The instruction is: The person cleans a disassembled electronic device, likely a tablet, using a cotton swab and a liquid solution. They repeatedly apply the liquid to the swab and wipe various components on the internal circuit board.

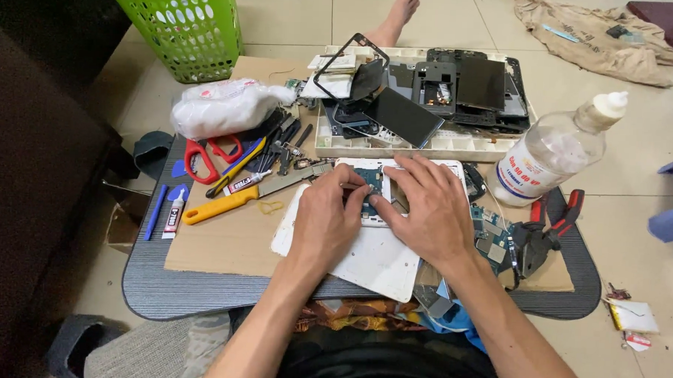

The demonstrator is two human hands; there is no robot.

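Observation:
My left hand [328, 218] and my right hand [425, 203] both rest on an opened white phone body [367, 168] lying on a white board [375, 261]. Fingertips of both hands press around a small blue-green circuit board [369, 180] inside the phone. The left fingers pinch at its edge; the right hand lies flat across the phone's right half, hiding most of it. Whether a small tool sits between the fingers cannot be made out.
A white tray [398, 145] of dark phone screens and frames stands behind. Left lie red scissors [203, 159], a yellow-handled knife [232, 202], glue tubes and a white bag [224, 107]. Right: a clear liquid bottle [554, 148], red-handled pliers [551, 222], loose circuit boards [491, 235]. A green basket [182, 23] stands far left.

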